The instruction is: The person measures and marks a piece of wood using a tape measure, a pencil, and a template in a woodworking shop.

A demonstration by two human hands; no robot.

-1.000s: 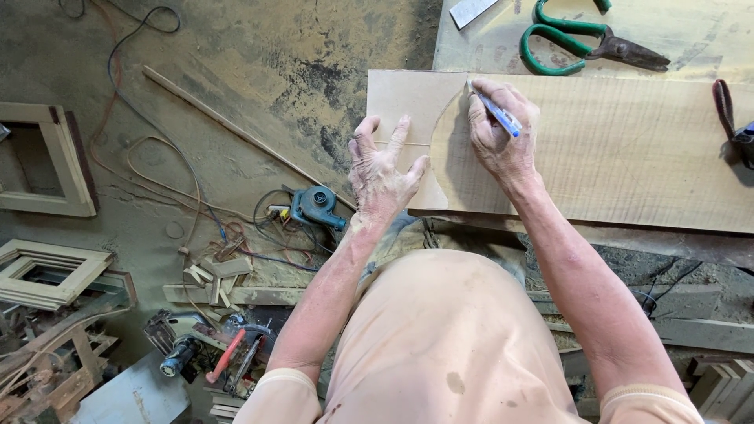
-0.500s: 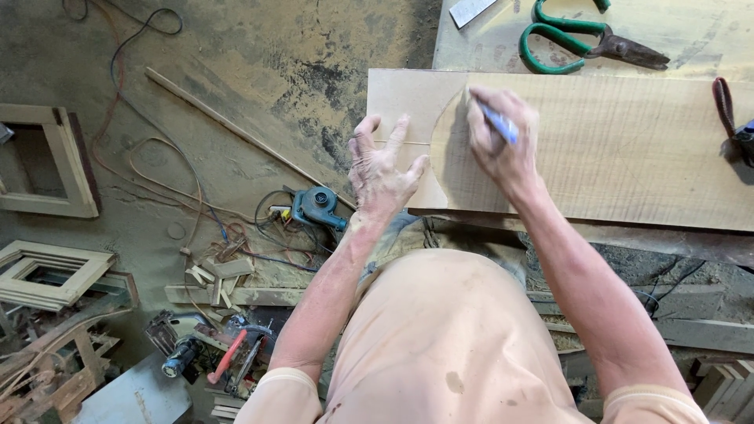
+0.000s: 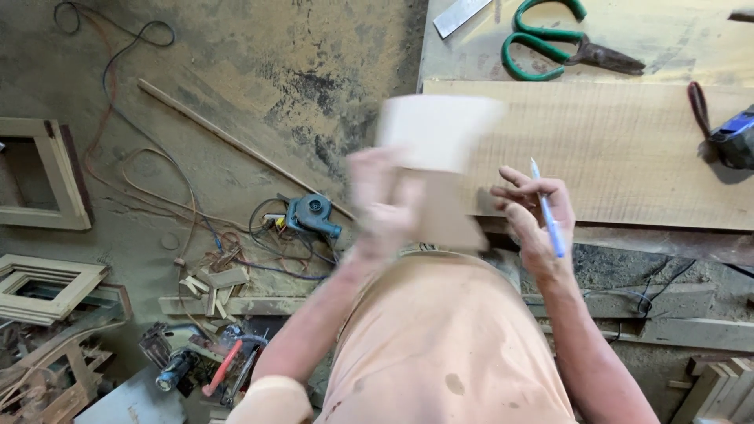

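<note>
Pale, raw wood made up the long flat board (image 3: pixel 628 157) that lay across the workbench (image 3: pixel 667 39), its near long edge running just above the person's hands. The left hand (image 3: pixel 385 208) was badly blurred; it was closed around the lower part of a thin, light-coloured rectangular sheet (image 3: pixel 436 133), which it held up over the board's left end, tilted toward the camera. How tightly the fingers gripped could not be told through the blur. The right hand (image 3: pixel 534 224) hovered at the board's near edge, loosely curled, with a slim blue pen (image 3: pixel 547 208) pinched between thumb and fingers, its tip pointing up toward the board.

At the bench's far edge lay a pair of green-handled metal scissors (image 3: pixel 558 47), with a flat grey metal strip (image 3: pixel 462 16) just to their left. Near the board's right end sat a blue and black tool (image 3: pixel 730 137), partly cut off by the frame.

On the dusty floor (image 3: pixel 236 78) to the left of the bench lay a small blue electric blower (image 3: pixel 312 216) among tangled cables (image 3: pixel 157 188), a long thin wooden stick (image 3: pixel 236 145), pale wooden frames (image 3: pixel 43 169) and scattered offcuts (image 3: pixel 212 279).
</note>
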